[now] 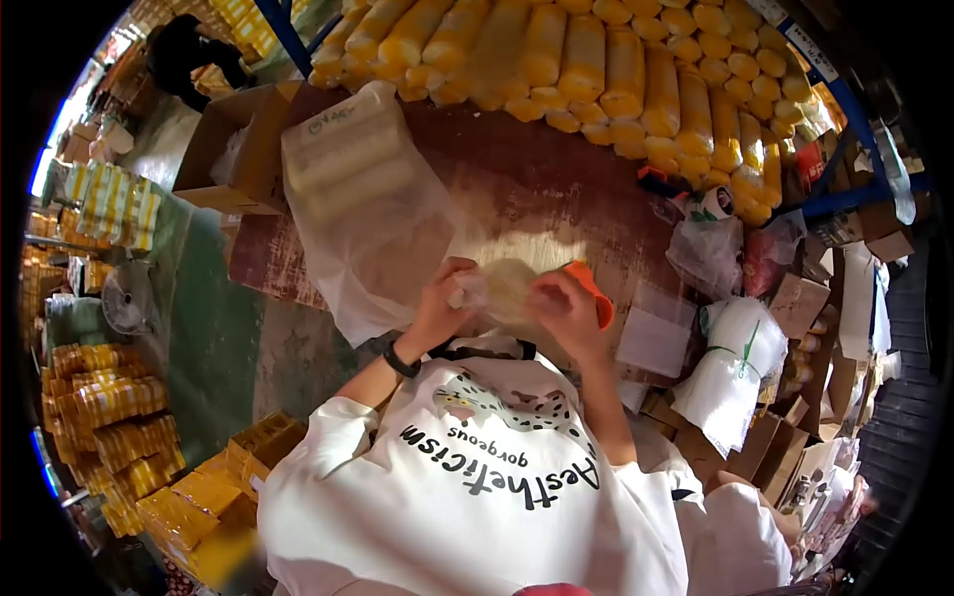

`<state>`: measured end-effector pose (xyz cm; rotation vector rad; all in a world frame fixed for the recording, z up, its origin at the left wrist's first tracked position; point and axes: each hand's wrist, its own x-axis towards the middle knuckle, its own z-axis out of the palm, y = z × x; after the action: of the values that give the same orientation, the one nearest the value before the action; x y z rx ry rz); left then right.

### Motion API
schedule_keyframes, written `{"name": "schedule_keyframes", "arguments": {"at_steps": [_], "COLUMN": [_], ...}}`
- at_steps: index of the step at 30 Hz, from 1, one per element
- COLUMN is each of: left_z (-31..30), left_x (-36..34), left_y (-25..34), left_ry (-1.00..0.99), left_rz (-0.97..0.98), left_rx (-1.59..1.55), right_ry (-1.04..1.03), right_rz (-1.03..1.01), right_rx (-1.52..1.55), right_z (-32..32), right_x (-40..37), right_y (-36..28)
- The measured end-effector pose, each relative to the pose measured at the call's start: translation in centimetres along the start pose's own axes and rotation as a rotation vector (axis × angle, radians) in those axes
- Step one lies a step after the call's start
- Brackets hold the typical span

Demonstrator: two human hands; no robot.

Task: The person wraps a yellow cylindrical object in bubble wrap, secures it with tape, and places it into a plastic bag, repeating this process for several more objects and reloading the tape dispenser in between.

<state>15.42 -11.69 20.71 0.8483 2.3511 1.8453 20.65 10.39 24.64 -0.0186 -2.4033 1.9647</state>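
Close to the table's near edge, my left hand (449, 300), with a black band on its wrist, has its fingers curled round a crumpled whitish, see-through piece (471, 292). My right hand (564, 308) is bent inward at the right side of a pale round item (509, 288); what its fingertips hold is too small to tell. An orange tool (593, 290) shows behind and beside my right hand. Left of my hands lies a large translucent plastic bag (373, 214) with pale rolls inside.
Yellow wrapped rolls (576, 60) are stacked along the far side of the red-brown table (606, 189). An open carton (234, 149) stands at the left. White wrap (733, 363), a flat white packet (656, 330) and boxes are at the right. A person (189, 60) is far left.
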Motion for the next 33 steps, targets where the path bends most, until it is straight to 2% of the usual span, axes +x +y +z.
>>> {"name": "schedule_keyframes", "arguments": {"at_steps": [3, 6, 9, 12, 15, 18, 21, 24, 27, 30, 33], "left_z": [-1.1, -1.5, -0.7, -0.8, -0.9, -1.1, -0.8, -0.1, 1.4, 1.6, 1.3], "left_x": [0.5, 1.2, 0.3, -0.1, 0.5, 1.9, 3.5, 4.9, 5.4, 6.3, 5.5], "left_y": [-0.4, -0.5, -0.7, -2.3, -1.9, -1.7, 0.4, 1.8, 1.6, 1.3, 1.0], "left_ry": [-0.059, -0.134, -0.169, -0.163, -0.142, -0.212, -0.292, -0.419, -0.357, -0.39, -0.524], "left_rz": [-0.001, 0.154, -0.006, -0.112, -0.148, 0.047, 0.12, 0.123, 0.211, 0.232, 0.007], "left_rx": [-0.085, -0.205, -0.46, -0.546, -0.539, -0.221, -0.15, -0.244, -0.198, -0.037, -0.12], "right_ry": [-0.011, 0.028, 0.013, -0.006, 0.013, 0.026, 0.072, 0.164, 0.223, 0.07, -0.065], "right_rz": [-0.121, -0.218, -0.359, -0.272, -0.232, -0.122, -0.204, -0.145, 0.001, -0.066, 0.065], "right_rx": [-0.117, -0.262, -0.281, -0.132, -0.218, -0.248, -0.299, -0.311, -0.256, 0.003, 0.621], "right_z": [-1.0, -0.9, 0.1, 1.1, 1.6, 2.3, 2.3, 2.4, 2.7, 1.8, -0.2], "right_x": [-0.3, -0.4, -0.5, -0.5, -0.3, 0.1, 0.0, -0.1, 0.5, 0.0, -1.3], "right_y": [0.0, 0.8, 2.1, 2.4, 1.1, 0.1, 1.1, 1.0, 2.9, 2.1, 4.3]}}
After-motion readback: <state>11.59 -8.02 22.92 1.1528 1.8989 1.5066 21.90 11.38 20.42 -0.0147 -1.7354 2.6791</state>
